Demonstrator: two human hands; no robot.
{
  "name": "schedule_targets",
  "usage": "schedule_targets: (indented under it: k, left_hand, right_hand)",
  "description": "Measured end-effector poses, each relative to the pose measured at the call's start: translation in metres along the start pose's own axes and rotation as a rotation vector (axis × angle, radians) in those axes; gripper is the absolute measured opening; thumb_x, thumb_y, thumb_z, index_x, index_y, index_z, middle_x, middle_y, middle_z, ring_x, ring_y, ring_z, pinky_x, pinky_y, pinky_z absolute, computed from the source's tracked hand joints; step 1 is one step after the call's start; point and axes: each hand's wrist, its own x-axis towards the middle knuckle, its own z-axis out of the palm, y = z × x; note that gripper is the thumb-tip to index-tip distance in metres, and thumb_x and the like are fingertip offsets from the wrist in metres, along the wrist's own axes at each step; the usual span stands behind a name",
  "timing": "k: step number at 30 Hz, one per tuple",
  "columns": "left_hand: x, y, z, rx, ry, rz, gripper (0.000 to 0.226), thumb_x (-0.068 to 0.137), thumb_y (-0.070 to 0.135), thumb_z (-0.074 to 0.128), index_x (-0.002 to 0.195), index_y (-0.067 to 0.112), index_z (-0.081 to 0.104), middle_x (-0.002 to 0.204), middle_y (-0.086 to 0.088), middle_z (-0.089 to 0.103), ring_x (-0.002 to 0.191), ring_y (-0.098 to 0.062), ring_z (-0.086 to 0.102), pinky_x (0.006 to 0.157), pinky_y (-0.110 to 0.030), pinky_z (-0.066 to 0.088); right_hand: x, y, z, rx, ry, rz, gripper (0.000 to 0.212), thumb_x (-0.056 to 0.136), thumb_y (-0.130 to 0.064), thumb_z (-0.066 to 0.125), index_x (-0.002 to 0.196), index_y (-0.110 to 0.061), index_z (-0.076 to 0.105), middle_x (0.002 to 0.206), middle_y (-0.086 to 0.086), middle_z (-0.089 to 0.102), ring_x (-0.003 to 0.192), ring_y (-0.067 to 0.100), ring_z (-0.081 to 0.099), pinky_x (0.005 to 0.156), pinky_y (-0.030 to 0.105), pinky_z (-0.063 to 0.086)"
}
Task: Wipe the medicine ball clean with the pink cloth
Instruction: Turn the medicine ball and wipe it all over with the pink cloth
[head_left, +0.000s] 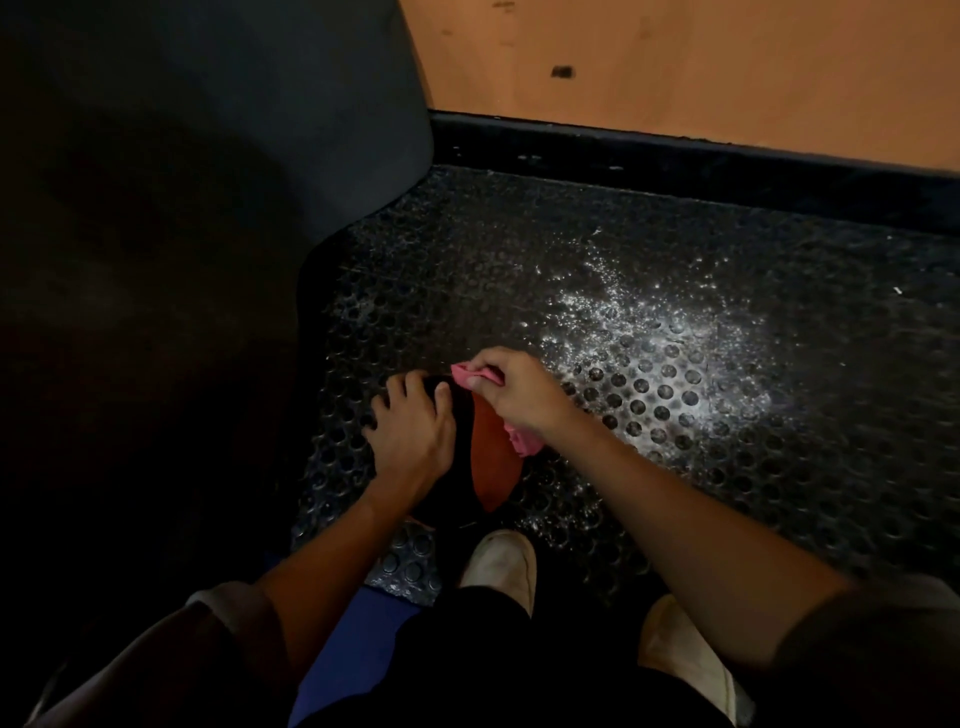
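Note:
A black medicine ball with an orange panel (491, 467) sits on the studded rubber floor in the lower middle of the head view. My left hand (415, 431) rests spread over the ball's left top, fingers laid on its dark surface. My right hand (511, 395) grips the pink cloth (524, 439) against the ball's upper right side; cloth shows above my fingers and below my wrist. Much of the ball is hidden under both hands and in shadow.
White powder or dust (665, 332) is scattered on the black studded mat (779, 467) to the right. A large dark padded object (208, 182) fills the left. An orange wall (675, 62) with a black baseboard lies beyond. My pale shoes (501, 566) stand just below the ball.

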Motion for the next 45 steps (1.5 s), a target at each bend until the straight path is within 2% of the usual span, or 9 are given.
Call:
schedule_targets:
  k: [4, 9, 12, 18, 24, 30, 35, 40, 45]
  left_hand:
    - [-0.001, 0.000, 0.001, 0.041, -0.026, 0.061, 0.044, 0.101, 0.044, 0.033, 0.134, 0.019, 0.043, 0.139, -0.007, 0.040, 0.128, -0.034, 0.038, 0.101, -0.060, 0.032]
    - [0.009, -0.010, -0.003, -0.014, -0.061, 0.106, 0.042, 0.101, 0.043, 0.035, 0.134, 0.020, 0.046, 0.139, -0.006, 0.043, 0.127, -0.033, 0.040, 0.102, -0.060, 0.035]
    - [0.014, -0.015, -0.008, -0.027, -0.101, 0.175, 0.044, 0.101, 0.045, 0.033, 0.135, 0.022, 0.047, 0.140, -0.002, 0.044, 0.128, -0.028, 0.039, 0.104, -0.056, 0.035]
    - [0.030, -0.027, -0.019, -0.089, -0.232, 0.234, 0.062, 0.079, 0.060, 0.028, 0.127, 0.029, 0.053, 0.134, 0.006, 0.048, 0.125, -0.023, 0.042, 0.105, -0.053, 0.032]
    - [0.035, -0.034, -0.022, -0.210, -0.240, 0.205, 0.037, 0.084, 0.041, 0.031, 0.108, 0.037, 0.058, 0.115, 0.021, 0.051, 0.117, -0.016, 0.043, 0.102, -0.047, 0.029]
    - [0.039, -0.054, -0.016, -0.264, -0.205, 0.200, 0.032, 0.100, 0.029, 0.050, 0.121, 0.006, 0.057, 0.121, -0.008, 0.046, 0.116, -0.021, 0.049, 0.099, -0.021, 0.030]
    - [0.034, -0.064, -0.017, -0.263, -0.207, 0.273, 0.050, 0.087, 0.045, 0.045, 0.117, 0.007, 0.057, 0.113, -0.004, 0.049, 0.111, -0.016, 0.046, 0.098, -0.025, 0.033]
    - [0.034, -0.068, -0.016, -0.269, -0.192, 0.391, 0.061, 0.083, 0.058, 0.038, 0.117, 0.010, 0.056, 0.112, 0.002, 0.048, 0.108, -0.010, 0.046, 0.093, -0.020, 0.032]
    - [0.034, -0.069, -0.013, -0.295, -0.190, 0.428, 0.057, 0.084, 0.056, 0.039, 0.115, 0.012, 0.057, 0.113, 0.003, 0.050, 0.109, -0.012, 0.048, 0.095, -0.027, 0.036]
  right_hand:
    - [-0.004, 0.021, -0.007, -0.072, 0.017, 0.169, 0.017, 0.095, -0.022, 0.057, 0.103, -0.011, 0.067, 0.106, 0.006, 0.065, 0.099, 0.021, 0.060, 0.081, 0.029, 0.045]
    - [-0.010, 0.007, 0.001, 0.057, 0.008, -0.023, 0.015, 0.094, -0.015, 0.058, 0.105, -0.008, 0.067, 0.102, 0.003, 0.060, 0.095, 0.014, 0.056, 0.083, 0.025, 0.043]
    - [-0.012, 0.025, 0.002, 0.055, 0.054, 0.059, 0.012, 0.093, -0.014, 0.059, 0.102, -0.012, 0.066, 0.102, 0.001, 0.062, 0.097, 0.017, 0.059, 0.084, 0.031, 0.047]
    - [-0.015, 0.011, 0.003, 0.137, -0.012, -0.087, 0.008, 0.089, -0.011, 0.063, 0.095, -0.017, 0.065, 0.094, -0.007, 0.059, 0.086, 0.003, 0.055, 0.072, 0.011, 0.039]
    - [-0.018, 0.031, -0.001, 0.122, -0.005, 0.108, 0.011, 0.092, -0.016, 0.062, 0.092, -0.026, 0.061, 0.091, -0.007, 0.063, 0.088, 0.011, 0.059, 0.071, 0.026, 0.043]
    - [-0.022, -0.006, 0.012, 0.131, -0.072, -0.144, 0.020, 0.090, -0.017, 0.064, 0.110, -0.020, 0.065, 0.097, -0.013, 0.057, 0.095, 0.005, 0.056, 0.083, 0.020, 0.043]
    - [-0.016, 0.002, 0.013, 0.039, 0.037, -0.097, 0.012, 0.091, -0.015, 0.062, 0.101, -0.015, 0.068, 0.096, -0.006, 0.058, 0.093, 0.011, 0.057, 0.086, 0.039, 0.047]
    - [-0.030, -0.015, 0.025, 0.139, -0.042, -0.176, 0.012, 0.090, -0.014, 0.063, 0.100, -0.018, 0.069, 0.095, -0.012, 0.058, 0.090, 0.004, 0.057, 0.079, 0.022, 0.045]
    - [-0.018, 0.005, 0.016, 0.060, 0.043, -0.018, 0.011, 0.090, -0.014, 0.062, 0.100, -0.017, 0.065, 0.099, -0.005, 0.061, 0.096, 0.017, 0.058, 0.084, 0.037, 0.047]
